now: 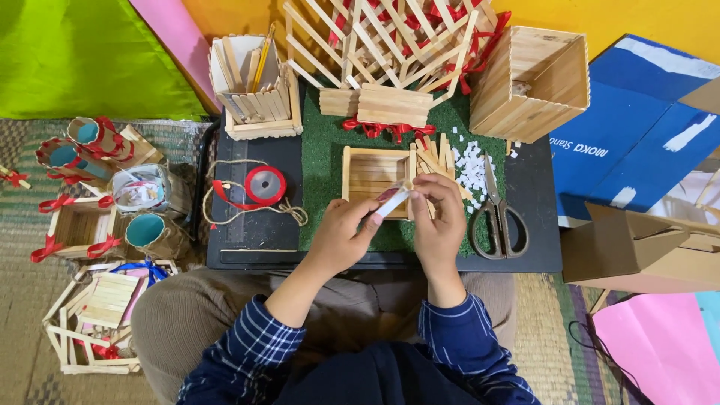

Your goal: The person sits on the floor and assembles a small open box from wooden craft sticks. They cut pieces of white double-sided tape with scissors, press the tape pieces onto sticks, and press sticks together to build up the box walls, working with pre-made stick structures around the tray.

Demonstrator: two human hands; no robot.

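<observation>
A small white strip (pixel 393 201), likely tape or a backing peel with a reddish end, is held between both hands above the black work board (pixel 262 236). It is pinched at its lower end by the thumb and forefinger of the left hand (pixel 341 236), and at its upper end by the fingertips of the right hand (pixel 439 217), which are pressed together on it. Just behind the strip, a shallow tray of craft sticks (pixel 371 180) rests on the green turf mat (pixel 326 142), with loose craft sticks (pixel 435 157) and white paper scraps (pixel 471 169) beside it. Scissors (pixel 496 214) lie just right of the right hand; a red ribbon roll (pixel 265 184) and a loop of twine (pixel 225 210) lie to the left.

For the step to be done well, the strip is best kept taut and level between the two pinches, touched only at its ends, so that no sticky face is fouled. It is judged that a slow, even pull would prevent tearing or curling, and the hands are best kept low over the tray.
</observation>
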